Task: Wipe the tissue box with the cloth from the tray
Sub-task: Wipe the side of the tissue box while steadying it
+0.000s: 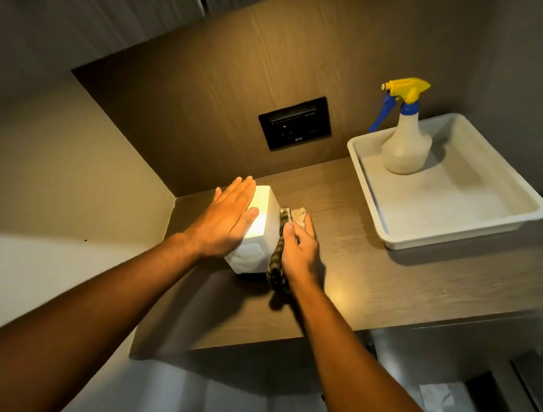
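Note:
A white tissue box (262, 228) stands on the wooden shelf (375, 274), brightly lit from above. My left hand (226, 220) lies flat against the box's left side and top, fingers straight. My right hand (300, 251) presses a dark patterned cloth (276, 258) against the box's right side; the cloth bunches above my fingers and hangs down below my wrist. The white tray (469, 211) sits at the right end of the shelf, away from both hands.
A spray bottle (405, 137) with a yellow and blue trigger head stands in the tray's back left corner. A black wall socket panel (294, 123) is set in the wood panel behind the shelf. The shelf's front edge lies just under my forearms.

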Demonstrator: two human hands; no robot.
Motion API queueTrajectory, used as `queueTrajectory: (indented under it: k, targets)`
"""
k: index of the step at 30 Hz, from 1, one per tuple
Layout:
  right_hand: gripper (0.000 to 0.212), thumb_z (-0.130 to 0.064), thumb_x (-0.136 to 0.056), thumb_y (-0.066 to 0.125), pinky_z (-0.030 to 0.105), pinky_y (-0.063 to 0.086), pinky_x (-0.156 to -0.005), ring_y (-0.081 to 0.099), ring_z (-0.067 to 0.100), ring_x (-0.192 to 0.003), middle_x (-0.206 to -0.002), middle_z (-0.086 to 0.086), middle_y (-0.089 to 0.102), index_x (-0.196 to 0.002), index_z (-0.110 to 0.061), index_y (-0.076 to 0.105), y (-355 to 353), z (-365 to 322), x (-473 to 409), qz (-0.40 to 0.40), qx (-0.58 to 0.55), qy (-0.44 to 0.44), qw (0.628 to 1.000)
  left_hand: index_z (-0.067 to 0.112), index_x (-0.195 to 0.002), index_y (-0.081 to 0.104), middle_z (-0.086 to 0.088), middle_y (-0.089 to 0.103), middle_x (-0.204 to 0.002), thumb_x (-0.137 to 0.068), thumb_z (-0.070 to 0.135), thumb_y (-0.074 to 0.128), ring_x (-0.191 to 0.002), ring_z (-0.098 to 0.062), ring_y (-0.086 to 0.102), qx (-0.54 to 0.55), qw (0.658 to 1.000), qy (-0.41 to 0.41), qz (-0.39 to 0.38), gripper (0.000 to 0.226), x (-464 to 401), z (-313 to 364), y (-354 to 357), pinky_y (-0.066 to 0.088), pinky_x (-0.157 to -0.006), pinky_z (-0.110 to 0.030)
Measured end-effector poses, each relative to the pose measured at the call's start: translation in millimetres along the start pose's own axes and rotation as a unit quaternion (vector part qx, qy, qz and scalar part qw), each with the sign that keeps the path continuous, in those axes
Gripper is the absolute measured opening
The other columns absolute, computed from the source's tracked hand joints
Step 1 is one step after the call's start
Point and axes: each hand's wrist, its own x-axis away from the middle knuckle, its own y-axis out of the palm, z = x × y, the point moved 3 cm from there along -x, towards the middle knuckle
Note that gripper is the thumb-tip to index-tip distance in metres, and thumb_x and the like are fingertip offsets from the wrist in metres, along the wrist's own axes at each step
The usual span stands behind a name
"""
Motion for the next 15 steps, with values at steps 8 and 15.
queueTrajectory:
  k: [8,15]
  targets:
    - [0.046,-0.031,-0.098,0.043,0.025,0.035,-0.104,0.043,0.005,-0.122,-0.133,-0.016,0.046,-0.143,-0.026,0.040,17,-42,-34,-0.080,0.013,-0.103,0.991,0.013,-0.161,0.002,-0.006,-0.002,-0.171,-0.099,0.049,0.016,-0.156,-0.017,-0.007,-0.004,1.000,0.003,0.003,0.073,-3,-2,2,-0.008,-0.124,-0.046]
    - [0.051,-0.028,-0.098,0.044,0.015,0.037,-0.091,0.045,0.011,-0.128,-0.146,-0.003,0.045,-0.147,-0.027,0.032,14,8,-4,0.005,0.003,-0.049,0.999,0.014,-0.161,0.003,-0.004,0.000,-0.171,-0.098,0.047,0.017,-0.156,-0.018,-0.006,-0.003,1.000,0.001,0.014,0.072,-4,-2,4,-0.007,-0.125,-0.046]
